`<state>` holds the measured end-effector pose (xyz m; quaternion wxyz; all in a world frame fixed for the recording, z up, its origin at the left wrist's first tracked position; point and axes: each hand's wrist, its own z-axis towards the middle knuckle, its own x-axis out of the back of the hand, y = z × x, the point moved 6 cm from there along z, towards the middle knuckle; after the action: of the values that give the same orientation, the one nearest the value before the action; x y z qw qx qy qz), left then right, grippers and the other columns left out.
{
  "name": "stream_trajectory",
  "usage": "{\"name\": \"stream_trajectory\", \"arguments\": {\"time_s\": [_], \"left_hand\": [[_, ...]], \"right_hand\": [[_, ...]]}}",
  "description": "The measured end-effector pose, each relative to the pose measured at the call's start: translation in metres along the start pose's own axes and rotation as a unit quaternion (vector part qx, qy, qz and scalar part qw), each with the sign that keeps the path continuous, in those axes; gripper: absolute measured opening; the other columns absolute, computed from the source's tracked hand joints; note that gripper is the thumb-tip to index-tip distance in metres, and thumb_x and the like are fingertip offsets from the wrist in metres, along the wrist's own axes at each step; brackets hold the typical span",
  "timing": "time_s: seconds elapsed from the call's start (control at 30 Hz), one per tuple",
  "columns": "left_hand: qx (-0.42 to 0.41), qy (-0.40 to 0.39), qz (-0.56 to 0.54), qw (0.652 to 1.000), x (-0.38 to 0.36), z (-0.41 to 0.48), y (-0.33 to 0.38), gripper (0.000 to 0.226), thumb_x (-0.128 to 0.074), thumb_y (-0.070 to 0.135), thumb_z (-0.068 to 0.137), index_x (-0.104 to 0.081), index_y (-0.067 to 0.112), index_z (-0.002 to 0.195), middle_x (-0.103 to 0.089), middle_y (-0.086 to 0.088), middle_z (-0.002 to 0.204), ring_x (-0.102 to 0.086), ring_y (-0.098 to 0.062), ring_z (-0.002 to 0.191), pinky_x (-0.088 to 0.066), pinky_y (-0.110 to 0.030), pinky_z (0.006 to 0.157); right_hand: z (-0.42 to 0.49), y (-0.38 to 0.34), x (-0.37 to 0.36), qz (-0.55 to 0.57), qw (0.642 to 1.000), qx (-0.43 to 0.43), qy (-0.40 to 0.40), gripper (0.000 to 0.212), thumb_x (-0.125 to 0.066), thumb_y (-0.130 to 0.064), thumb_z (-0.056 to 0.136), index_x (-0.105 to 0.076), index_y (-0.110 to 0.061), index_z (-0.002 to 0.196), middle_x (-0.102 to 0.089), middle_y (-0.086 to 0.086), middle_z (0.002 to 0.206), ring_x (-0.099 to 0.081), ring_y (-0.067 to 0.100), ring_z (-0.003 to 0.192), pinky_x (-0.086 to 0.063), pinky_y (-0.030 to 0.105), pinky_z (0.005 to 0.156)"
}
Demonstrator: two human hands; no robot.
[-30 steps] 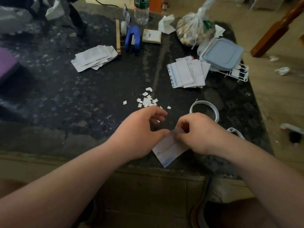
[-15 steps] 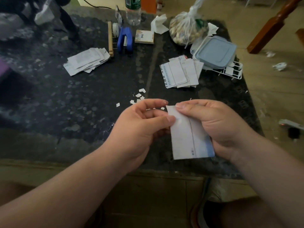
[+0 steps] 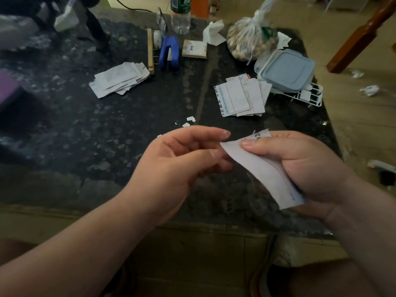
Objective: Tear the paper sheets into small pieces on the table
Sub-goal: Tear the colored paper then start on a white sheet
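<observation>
Between tears: paper sheet [image 3: 257, 168] is pinched in right hand [image 3: 304, 168] grip, left hand [image 3: 175, 168] held loose and empty beside it; top corner to be pinched and torn next.

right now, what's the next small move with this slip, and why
Probably close the left hand on the top corner of the white printed paper slip, beside the right hand's thumb, and tear off a bit: only the right hand grips it, while the left sits open short of that corner.
</observation>
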<state>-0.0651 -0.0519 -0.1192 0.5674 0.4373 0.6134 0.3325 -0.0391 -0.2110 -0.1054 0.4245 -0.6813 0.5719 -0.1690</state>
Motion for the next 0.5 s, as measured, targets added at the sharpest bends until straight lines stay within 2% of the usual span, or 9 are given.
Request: {"name": "stream_trajectory", "arguments": {"time_s": [0.1,0.2,0.3,0.4,0.5], "left_hand": [[-0.016,-0.008,0.054,0.998,0.001,-0.003,0.004,0.028,-0.068,0.001,0.08,-0.082,0.018,0.097,-0.078,-0.013,0.092,-0.075,-0.026,0.089,-0.059,-0.034,0.086],[-0.031,-0.005,0.092,0.995,0.001,-0.004,0.006,0.025,-0.076,0.004,0.083,-0.083,0.023,0.098,-0.08,-0.009,0.098,-0.076,-0.026,0.097,-0.059,-0.032,0.088],[-0.049,-0.001,0.097,0.994,0.0,-0.005,0.01,0.025,-0.072,0.009,0.078,-0.081,0.021,0.098,-0.08,-0.008,0.095,-0.077,-0.023,0.093,-0.06,-0.027,0.083],[-0.065,0.0,0.105,0.992,-0.001,-0.005,0.013,0.024,-0.072,0.009,0.077,-0.081,0.017,0.098,-0.08,-0.008,0.093,-0.078,-0.024,0.091,-0.06,-0.027,0.082],[-0.072,0.001,0.107,0.992,0.0,-0.006,0.013,0.023,-0.073,0.008,0.077,-0.08,0.015,0.098,-0.08,-0.009,0.093,-0.078,-0.025,0.09,-0.061,-0.027,0.081]], "right_hand": [[-0.004,-0.002,-0.001,0.003,1.0,-0.001,-0.003,0.025,-0.058,-0.012,0.091,-0.072,0.008,0.099,-0.066,0.013,0.058,-0.062,0.015,0.041,-0.045,0.018,0.036],[-0.003,0.0,-0.002,-0.019,1.0,-0.014,-0.016,0.031,-0.065,-0.019,0.081,-0.076,0.004,0.099,-0.07,0.018,0.071,-0.068,0.021,0.053,-0.052,0.024,0.045],[-0.002,0.001,-0.003,-0.024,0.999,-0.016,-0.014,0.033,-0.067,-0.022,0.077,-0.077,0.001,0.099,-0.072,0.021,0.08,-0.069,0.024,0.06,-0.054,0.028,0.053],[-0.003,-0.001,-0.005,-0.005,1.0,-0.013,-0.015,0.03,-0.066,-0.018,0.077,-0.077,0.004,0.094,-0.069,0.017,0.067,-0.066,0.02,0.048,-0.049,0.023,0.041],[-0.005,-0.003,-0.01,-0.002,1.0,-0.008,-0.027,0.023,-0.063,-0.015,0.078,-0.078,0.002,0.083,-0.065,0.014,0.057,-0.062,0.016,0.041,-0.045,0.02,0.036]]}}
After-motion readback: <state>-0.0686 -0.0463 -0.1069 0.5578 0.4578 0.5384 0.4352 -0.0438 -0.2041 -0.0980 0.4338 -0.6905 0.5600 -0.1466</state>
